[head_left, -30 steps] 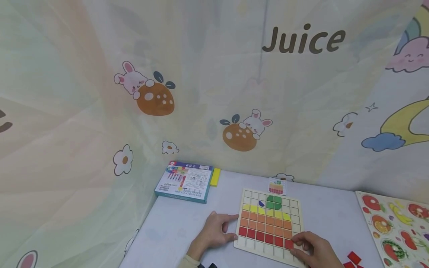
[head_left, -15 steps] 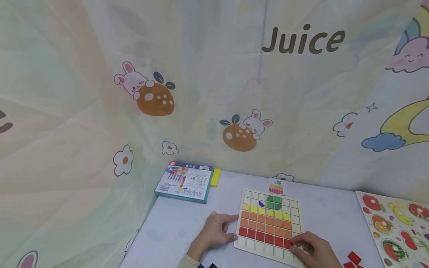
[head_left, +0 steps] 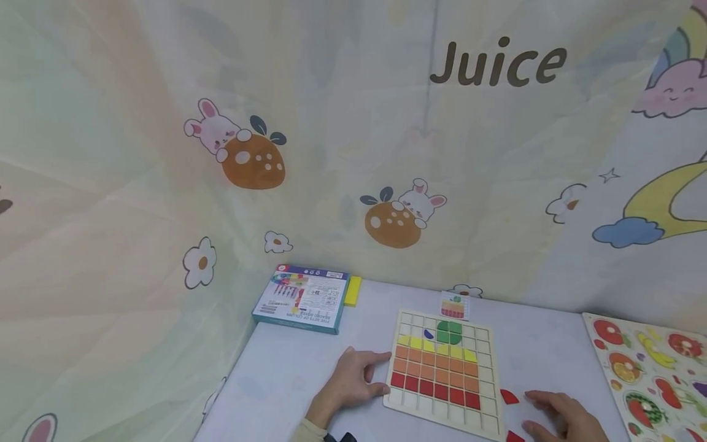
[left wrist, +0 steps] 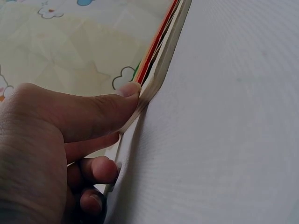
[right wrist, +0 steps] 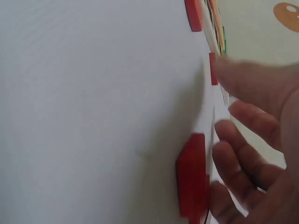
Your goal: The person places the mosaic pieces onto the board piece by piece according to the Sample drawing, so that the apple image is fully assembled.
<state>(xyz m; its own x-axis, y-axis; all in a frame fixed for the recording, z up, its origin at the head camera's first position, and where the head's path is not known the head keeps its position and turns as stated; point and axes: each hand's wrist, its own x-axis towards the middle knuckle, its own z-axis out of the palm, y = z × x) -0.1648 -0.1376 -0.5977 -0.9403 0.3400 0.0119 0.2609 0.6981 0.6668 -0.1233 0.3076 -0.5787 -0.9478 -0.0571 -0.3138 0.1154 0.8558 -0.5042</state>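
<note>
A wooden grid board [head_left: 489, 423] lies on the white table, part filled with rows of yellow, orange and red tiles and a green shape on top. My left hand [head_left: 381, 374] rests against its left edge, index finger stretched out. In the left wrist view its thumb [left wrist: 107, 105] presses the board's edge [left wrist: 161, 70]. My right hand [head_left: 533, 410] lies to the right of the board with relaxed, spread fingers, holding nothing. A red piece [head_left: 509, 397] lies just beyond its fingertips and another red piece [head_left: 513, 437] beside the palm. In the right wrist view the fingers [right wrist: 247, 119] hover by a red piece [right wrist: 192, 175].
A blue box [head_left: 302, 298] and a yellow block [head_left: 353, 291] sit at the table's back left. A small pattern card [head_left: 454, 306] leans behind the board. A fruit puzzle board [head_left: 652, 368] lies at the right. A printed fabric wall closes off the back and left.
My right hand has left the board's lower right corner and moved right onto the table. Two red pieces now show beside it. The left hand has stayed put.
</note>
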